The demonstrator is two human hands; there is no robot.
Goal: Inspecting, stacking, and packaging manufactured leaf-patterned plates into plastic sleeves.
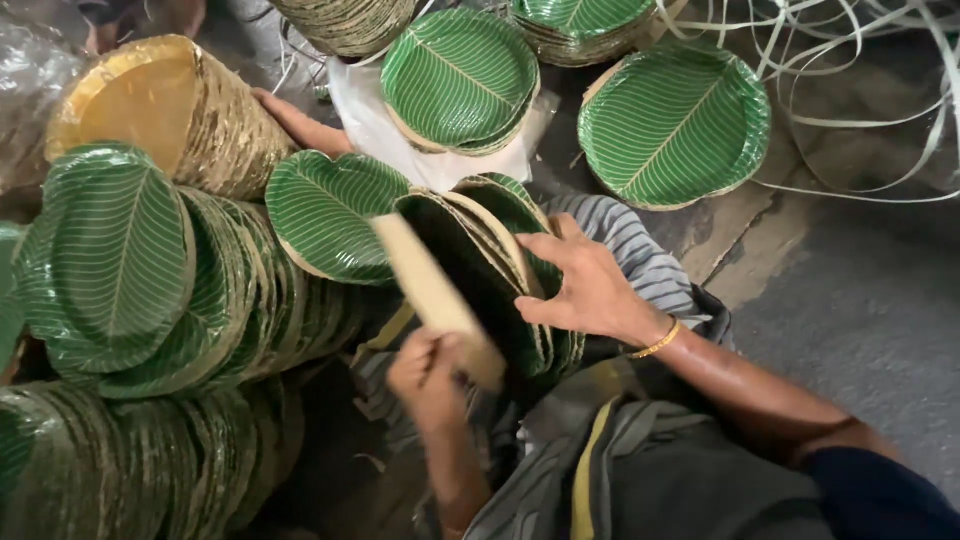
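Observation:
A short stack of green leaf-print paper plates (500, 225) stands on edge in my lap. My right hand (590, 285), with a gold bangle at the wrist, presses flat against the stack's right face with its fingers spread. My left hand (430, 375) grips the lower rim of a single plate (430, 285), which shows its tan underside and is blurred by motion. That plate is tilted away from the stack's left side. Another green plate (325, 215) lies just behind it.
Long rows of green plates (150, 290) lie on their sides at the left, with a gold plate stack (190, 110) behind them. Another person's hand (300, 125) reaches in beside the gold stack. More green plates (675, 125) and white strapping (850, 110) lie on the floor.

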